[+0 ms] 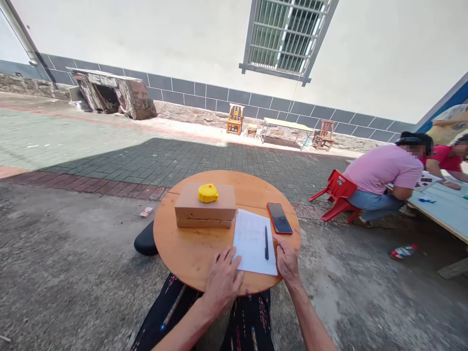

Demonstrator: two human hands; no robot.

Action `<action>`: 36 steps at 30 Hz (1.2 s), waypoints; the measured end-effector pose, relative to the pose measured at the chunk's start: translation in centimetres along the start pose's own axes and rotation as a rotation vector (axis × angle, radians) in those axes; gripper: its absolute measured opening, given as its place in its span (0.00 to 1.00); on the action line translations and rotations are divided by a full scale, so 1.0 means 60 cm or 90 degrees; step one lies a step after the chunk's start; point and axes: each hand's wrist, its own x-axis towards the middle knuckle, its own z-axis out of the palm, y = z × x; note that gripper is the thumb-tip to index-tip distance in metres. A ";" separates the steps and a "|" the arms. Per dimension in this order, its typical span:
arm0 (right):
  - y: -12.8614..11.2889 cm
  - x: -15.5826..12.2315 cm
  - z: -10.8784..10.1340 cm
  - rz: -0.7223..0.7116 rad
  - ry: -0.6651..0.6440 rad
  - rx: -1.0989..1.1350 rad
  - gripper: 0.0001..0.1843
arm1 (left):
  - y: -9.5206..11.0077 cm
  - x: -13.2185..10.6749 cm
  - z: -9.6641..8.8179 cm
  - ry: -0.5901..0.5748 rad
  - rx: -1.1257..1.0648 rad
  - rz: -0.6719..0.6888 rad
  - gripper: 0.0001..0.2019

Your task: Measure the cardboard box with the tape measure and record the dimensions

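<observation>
White paper sheets (pixel 252 243) with faint writing lie on the round wooden table, and a black pen (pixel 266 243) rests lengthwise on them. My left hand (pixel 224 278) lies flat with fingers stretched out, its fingertips at the paper's lower left edge. Beside the right edge, my right hand (pixel 287 258) has its fingers curled; whatever is inside, if anything, is hidden. A phone in a red case (pixel 280 218) lies just beyond the right hand. Left of the paper sits a closed brown cardboard box (pixel 205 217), with a yellow tape measure (pixel 208 193) on top.
The wooden table (pixel 183 256) stands over my knees. A black rounded object (pixel 146 240) shows by its left edge. At right, a person in a pink shirt (pixel 380 168) sits on a red chair (pixel 338 192) by another table (pixel 442 207). A bottle (pixel 403 251) lies on the ground.
</observation>
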 end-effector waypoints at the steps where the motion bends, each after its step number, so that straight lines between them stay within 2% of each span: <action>1: 0.000 0.000 -0.001 0.007 0.006 0.012 0.23 | -0.001 0.003 0.001 -0.001 0.003 0.002 0.16; 12: -0.005 -0.005 -0.003 0.065 0.057 0.112 0.19 | -0.005 -0.003 0.016 0.042 0.043 0.029 0.18; 22: -0.008 0.003 -0.014 0.114 0.053 0.117 0.17 | 0.000 -0.004 0.001 0.019 -0.010 -0.001 0.17; 25: -0.024 0.015 -0.021 0.132 0.075 0.103 0.17 | -0.005 -0.004 0.003 0.022 -0.031 0.010 0.19; 27: -0.052 0.033 -0.017 0.127 0.092 0.094 0.17 | -0.009 -0.003 0.006 0.018 -0.051 0.019 0.20; 30: -0.125 0.075 0.009 0.078 0.072 0.096 0.18 | -0.013 -0.002 0.014 0.008 -0.084 0.013 0.21; 34: -0.255 0.142 0.088 -0.031 -0.030 0.091 0.20 | -0.015 0.000 0.024 0.002 -0.113 0.000 0.22; 36: -0.314 0.169 0.137 -0.067 -0.074 0.077 0.26 | -0.017 0.000 0.028 -0.005 -0.119 0.002 0.22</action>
